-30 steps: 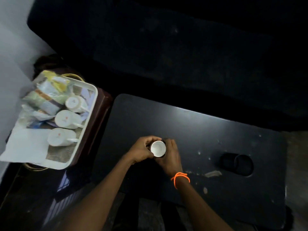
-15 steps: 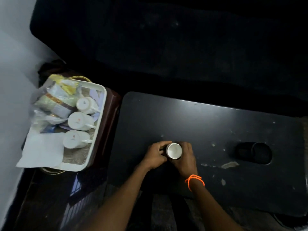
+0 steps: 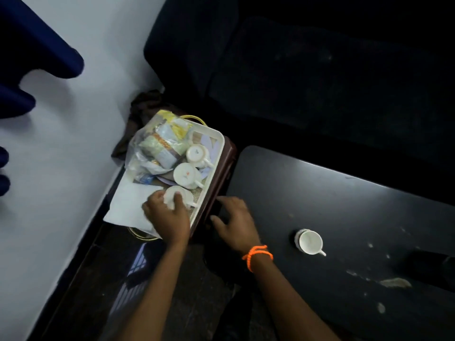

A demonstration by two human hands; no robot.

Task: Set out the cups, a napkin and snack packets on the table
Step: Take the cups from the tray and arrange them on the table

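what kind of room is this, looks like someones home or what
Probably a living room at home, though it is too dim to be sure. A low dark table stands before what looks like a dark sofa, and beside it a white tray holds cups and snack packets.

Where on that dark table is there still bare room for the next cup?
Most of the table is bare: the wide stretch from its left edge beside the tray across to the cup standing on it, and the far strip behind that cup. It gets crowded inside the tray, where cups, snack packets and the napkin sit packed together.
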